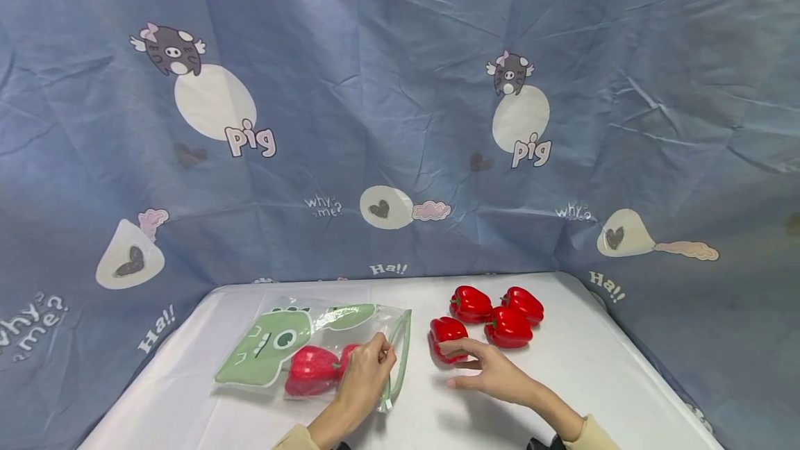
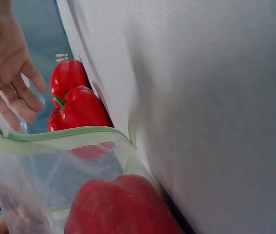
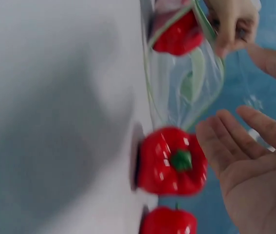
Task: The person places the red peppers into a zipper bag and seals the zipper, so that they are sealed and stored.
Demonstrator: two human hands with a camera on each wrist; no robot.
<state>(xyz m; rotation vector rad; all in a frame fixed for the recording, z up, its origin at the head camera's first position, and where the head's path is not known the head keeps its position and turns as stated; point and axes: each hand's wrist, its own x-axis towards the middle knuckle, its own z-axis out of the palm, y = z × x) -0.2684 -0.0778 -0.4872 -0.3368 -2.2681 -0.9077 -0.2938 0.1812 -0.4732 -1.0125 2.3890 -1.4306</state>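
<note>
A clear zip bag (image 1: 350,318) with a green dinosaur print lies on the table, its green-edged mouth toward the right. Inside it are red bell peppers (image 1: 311,371), one partly behind my left hand (image 1: 367,371). That hand pinches the upper edge of the bag's mouth, lifting it so the opening gapes, as the right wrist view shows. My right hand (image 1: 494,371), fingers spread, is at the nearest loose bell pepper (image 1: 447,336), overlapping it in the head view. In the right wrist view this pepper (image 3: 173,161) stands just beyond the fingertips, its green stem showing.
Behind that pepper, several more red bell peppers (image 1: 509,328) sit clustered on the right of the white table (image 1: 600,380). A blue patterned cloth (image 1: 400,117) hangs along the table's back and sides.
</note>
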